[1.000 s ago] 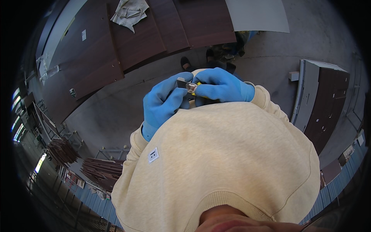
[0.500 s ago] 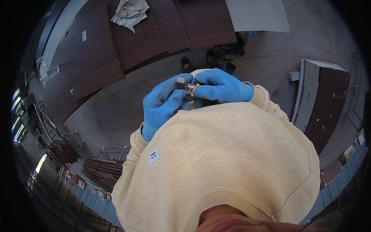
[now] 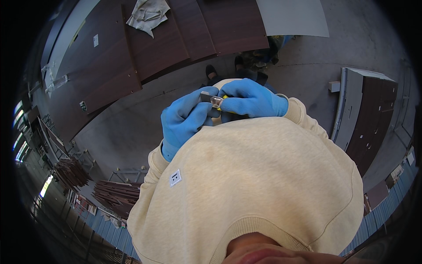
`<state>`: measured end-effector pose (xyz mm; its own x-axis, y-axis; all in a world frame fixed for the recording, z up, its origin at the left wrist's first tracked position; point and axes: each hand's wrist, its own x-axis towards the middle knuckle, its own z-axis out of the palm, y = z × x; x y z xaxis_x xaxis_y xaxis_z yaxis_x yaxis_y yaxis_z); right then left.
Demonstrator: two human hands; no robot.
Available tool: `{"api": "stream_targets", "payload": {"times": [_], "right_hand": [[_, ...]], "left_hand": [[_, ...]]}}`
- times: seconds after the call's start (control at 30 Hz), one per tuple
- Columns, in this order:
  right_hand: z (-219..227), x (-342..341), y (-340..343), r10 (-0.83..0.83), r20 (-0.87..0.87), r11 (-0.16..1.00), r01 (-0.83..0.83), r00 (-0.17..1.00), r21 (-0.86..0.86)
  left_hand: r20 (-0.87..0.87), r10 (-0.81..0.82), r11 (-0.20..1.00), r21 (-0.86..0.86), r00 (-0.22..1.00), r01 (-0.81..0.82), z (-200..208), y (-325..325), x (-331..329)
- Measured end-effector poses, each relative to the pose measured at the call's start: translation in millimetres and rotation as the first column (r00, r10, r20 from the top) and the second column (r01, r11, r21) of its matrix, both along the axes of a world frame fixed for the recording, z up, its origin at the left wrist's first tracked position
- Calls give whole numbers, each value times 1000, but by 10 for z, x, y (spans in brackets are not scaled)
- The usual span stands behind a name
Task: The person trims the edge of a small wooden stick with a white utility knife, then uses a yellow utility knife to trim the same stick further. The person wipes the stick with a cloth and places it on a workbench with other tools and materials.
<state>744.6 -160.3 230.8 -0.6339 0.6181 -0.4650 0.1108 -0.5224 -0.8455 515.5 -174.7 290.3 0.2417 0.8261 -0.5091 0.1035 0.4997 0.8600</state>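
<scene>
Both my hands wear blue gloves and meet in front of my body. My right hand [image 3: 252,99] is closed around the yellow handle of a utility knife [image 3: 216,101], whose metal end points left. My left hand [image 3: 184,115] pinches the flat grey blade [image 3: 205,96] at that metal end between thumb and fingers. Most of the handle is hidden inside the right glove, and the glove fingers cover part of the blade.
Dark brown panels [image 3: 167,48] lie ahead, with a crumpled pale cloth [image 3: 148,15] on them. A stack of panels [image 3: 369,119] stands at the right. Brown strips [image 3: 116,193] rest on racks at the lower left. A pale board [image 3: 292,17] juts out at the far side.
The blade has tilted slightly between my fingers, and its pale tip no longer stands up as before. My left hand has shifted a little to the left; the right has barely moved.
</scene>
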Motion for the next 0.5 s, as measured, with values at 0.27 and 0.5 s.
{"api": "stream_targets", "payload": {"times": [0.27, 0.5], "right_hand": [[31, 23, 33, -2, -53, 998, -1, 999, -64], [10, 18, 33, 3, -54, 999, -6, 999, -49]], "left_hand": [[32, 18, 997, -69, 999, -16, 42, 22, 26], [12, 47, 993, -109, 999, -45, 111, 52, 77]]}}
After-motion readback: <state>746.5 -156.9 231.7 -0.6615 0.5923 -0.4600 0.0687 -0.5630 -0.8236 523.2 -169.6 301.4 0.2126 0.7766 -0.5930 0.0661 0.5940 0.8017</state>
